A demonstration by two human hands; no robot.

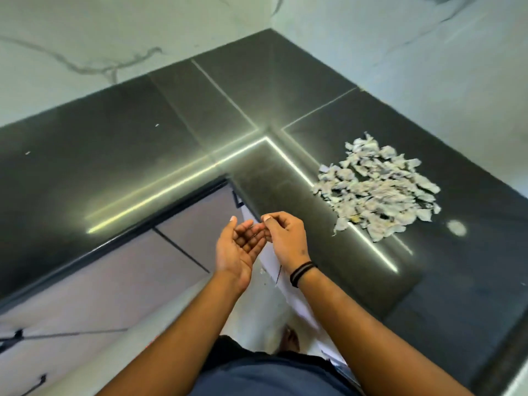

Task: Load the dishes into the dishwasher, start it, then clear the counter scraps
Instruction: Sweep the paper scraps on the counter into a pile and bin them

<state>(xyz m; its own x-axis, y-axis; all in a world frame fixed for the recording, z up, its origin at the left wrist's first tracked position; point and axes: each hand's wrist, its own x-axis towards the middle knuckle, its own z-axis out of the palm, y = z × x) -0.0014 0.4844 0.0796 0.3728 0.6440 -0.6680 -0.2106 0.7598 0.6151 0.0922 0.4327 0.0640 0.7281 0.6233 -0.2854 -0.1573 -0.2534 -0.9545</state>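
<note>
The scraps [377,190] lie in one loose, pale heap on the dark counter [143,144], on its right run, near the wall [428,67] and well apart from both hands; a single round fleck [456,227] sits just beside the heap toward the front edge, and tiny specks [156,125] dot the left run; no dishes and no dishwasher are in view, so the counter step seems to be the one in hand. The left hand [238,248] is cupped, palm up, fingers spread and grasping nothing that shows; the right hand [287,238], a dark band [301,272] at its wrist, is loosely curled with its fingertips [267,218] pinched close over the left palm; whether it nips a sliver there I cannot tell. Both hover off the counter, over the inner corner and the floor [100,281]. The chief risk, as I judge it, is scatter; the pieces look light and dry, so a quick sweep toward the edge could send some past a cupped palm and down; a few bits [262,271] already show below the hands, near a white sheet [288,292] hanging under the right forearm. A second risk is leaving stragglers; the round fleck and the far specks are easy to miss on the glossy top, where bright light streaks [177,190] hide small things. Nothing stands between the hands and the heap; the reach is open, though the wall close behind leaves little room to gather from the far side, and the inner corner gives an edge where pieces can slip off.
</note>
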